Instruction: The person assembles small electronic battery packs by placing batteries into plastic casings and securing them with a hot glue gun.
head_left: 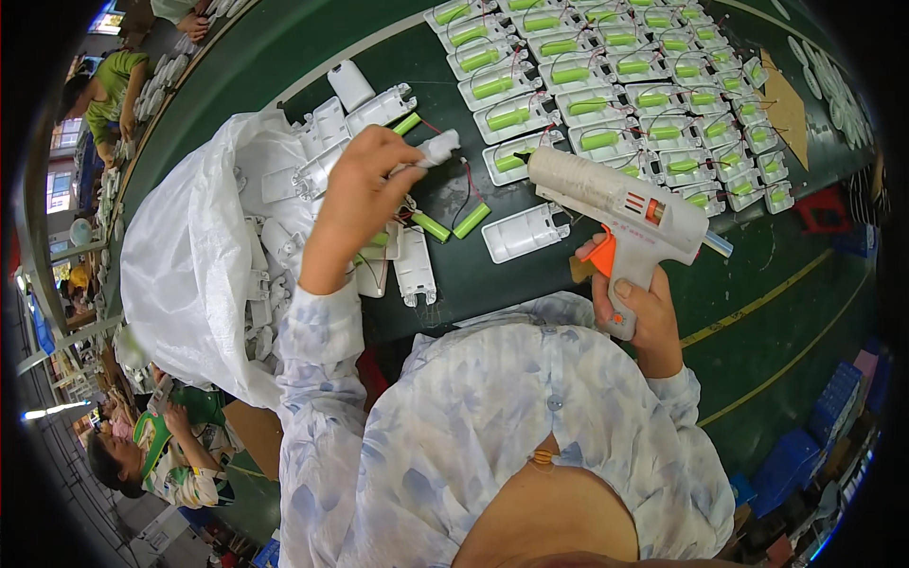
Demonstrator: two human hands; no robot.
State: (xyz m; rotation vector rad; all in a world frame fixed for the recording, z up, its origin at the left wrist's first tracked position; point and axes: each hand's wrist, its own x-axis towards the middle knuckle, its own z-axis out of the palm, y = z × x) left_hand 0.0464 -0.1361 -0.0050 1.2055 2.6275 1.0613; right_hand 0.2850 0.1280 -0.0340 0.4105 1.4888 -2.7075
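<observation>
My right hand (644, 308) is wrapped round the handle of a white hot glue gun (587, 187) with an orange trigger. Its nozzle points left, over a white plastic casing that holds a green battery cell (508, 162). Held up in the fingers of my left hand (355, 189) is a small crumpled white wad (438, 149), tissue or cloth; I cannot tell which. Loose green battery cells with thin wires (471, 220) lie on the table between my hands. One casing without a cell (524, 234) sits below the nozzle.
Rows of white casings with green cells (599, 140) cover the table's far right. At left, a large white plastic bag (180, 256) holds white parts, with more casings (379, 109) beside it. Brown cardboard (784, 109) lies at the right. Other people (156, 440) work at the left.
</observation>
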